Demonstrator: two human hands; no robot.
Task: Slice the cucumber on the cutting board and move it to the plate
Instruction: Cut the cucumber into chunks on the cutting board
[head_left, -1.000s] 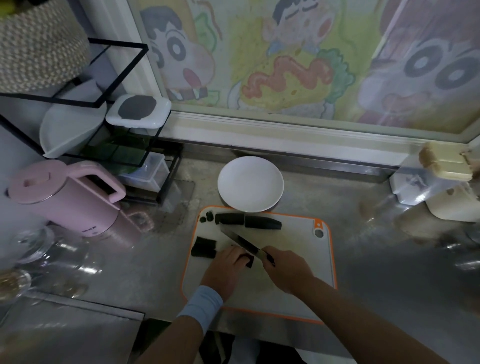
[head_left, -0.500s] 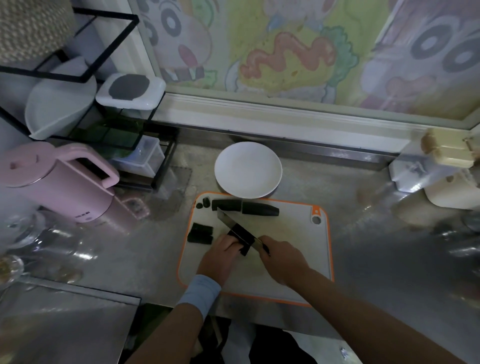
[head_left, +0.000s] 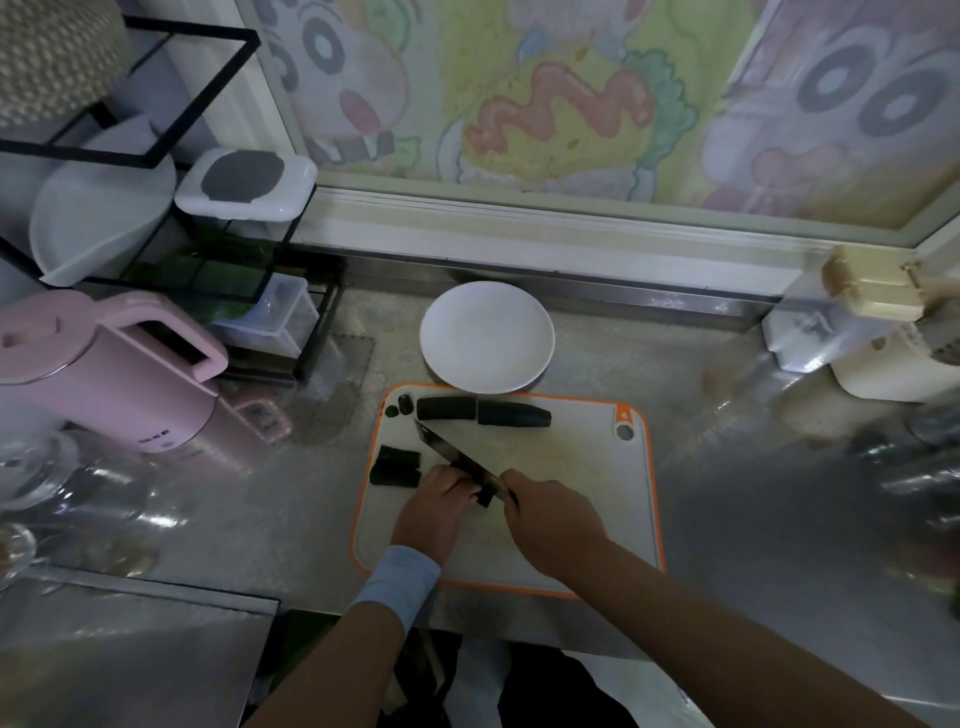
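One cucumber piece (head_left: 485, 499) under left hand (head_left: 434, 506), knife (head_left: 452, 452) in right hand (head_left: 550, 512) against it

Left hand (head_left: 434, 512) in shot, and right behind it a pale blue-grey wristband (head_left: 397, 579), a broad, soft-looking cloth cuff snug round the wrist. Above the band the forearm is bare. Right hand (head_left: 553, 519), bare forearm as well. At the bottom edge there's dark clothing (head_left: 545, 691), its details lost in shadow
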